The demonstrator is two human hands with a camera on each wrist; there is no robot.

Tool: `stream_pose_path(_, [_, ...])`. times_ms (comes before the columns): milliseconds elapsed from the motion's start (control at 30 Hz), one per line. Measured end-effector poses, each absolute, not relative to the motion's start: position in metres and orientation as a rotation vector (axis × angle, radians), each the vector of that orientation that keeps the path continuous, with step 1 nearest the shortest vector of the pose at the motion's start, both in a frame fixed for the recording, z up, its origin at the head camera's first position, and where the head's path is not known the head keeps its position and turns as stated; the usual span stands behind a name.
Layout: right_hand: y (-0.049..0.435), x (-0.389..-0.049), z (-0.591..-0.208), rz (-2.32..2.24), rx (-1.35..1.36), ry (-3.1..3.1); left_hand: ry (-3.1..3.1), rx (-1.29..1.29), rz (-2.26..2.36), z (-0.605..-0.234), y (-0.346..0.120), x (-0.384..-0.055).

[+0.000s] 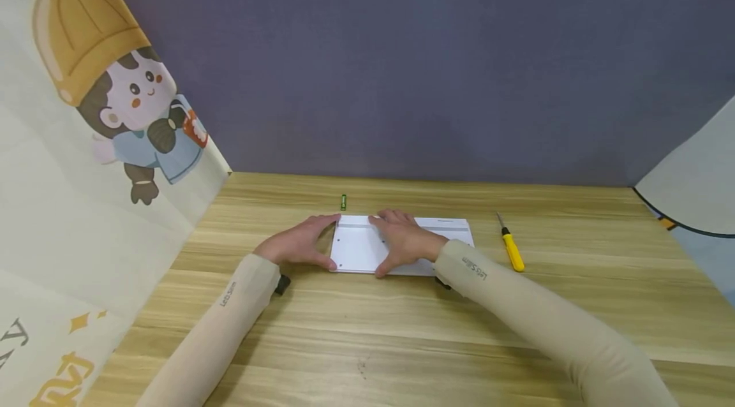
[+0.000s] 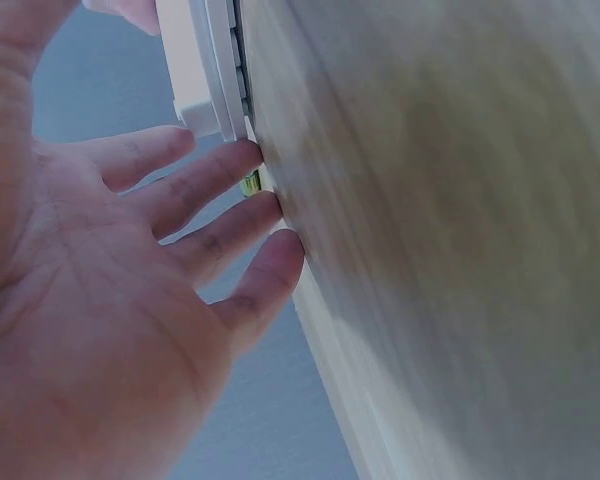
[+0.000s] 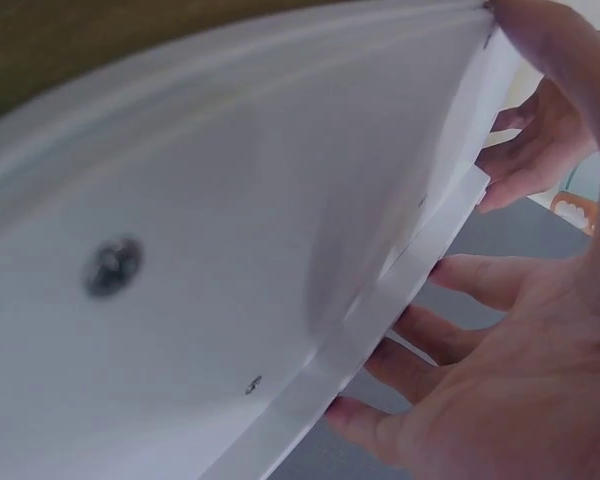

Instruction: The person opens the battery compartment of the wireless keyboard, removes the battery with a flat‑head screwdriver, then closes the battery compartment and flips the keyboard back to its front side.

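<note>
A white keyboard (image 1: 358,251) lies face down on the table, its flat underside dotted with small dark screws. A raised strip runs along its far edge, and a row of keys shows beneath it in the left wrist view. My left hand (image 1: 301,242) holds the left end, thumb at the near corner and index finger at the far one; its other fingers are spread and fairly straight. Reaching across the keyboard's width, my right hand (image 1: 406,242) grips it with the thumb by the near edge and the fingertips (image 3: 355,415) against the far edge.
A small green cylinder (image 1: 343,202) lies just beyond the keyboard's far left corner. To the right is a yellow-handled screwdriver (image 1: 513,252), its tip pointing away. The wood-grain table (image 1: 321,343) meets a dark blue-grey panel (image 1: 402,75) at the back.
</note>
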State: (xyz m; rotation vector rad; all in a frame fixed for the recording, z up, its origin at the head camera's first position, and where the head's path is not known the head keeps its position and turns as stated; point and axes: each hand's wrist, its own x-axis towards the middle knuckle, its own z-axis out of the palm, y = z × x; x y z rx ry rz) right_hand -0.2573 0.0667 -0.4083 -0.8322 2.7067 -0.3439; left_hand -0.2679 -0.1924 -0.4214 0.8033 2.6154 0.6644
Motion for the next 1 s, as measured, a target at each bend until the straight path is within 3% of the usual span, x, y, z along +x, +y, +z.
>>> stream_pose_path(667, [0.0658,-0.2577,-0.4102,-0.304,-0.934,2.826,2.627,0.806,0.678,-0.4217,-0.1931,-0.2679])
stream_pose_path(1000, [0.0743,-0.2581,-0.4044,-0.418,-0.959,2.859,2.599,0.866,0.922,-0.4130,-0.2002,-0.2659])
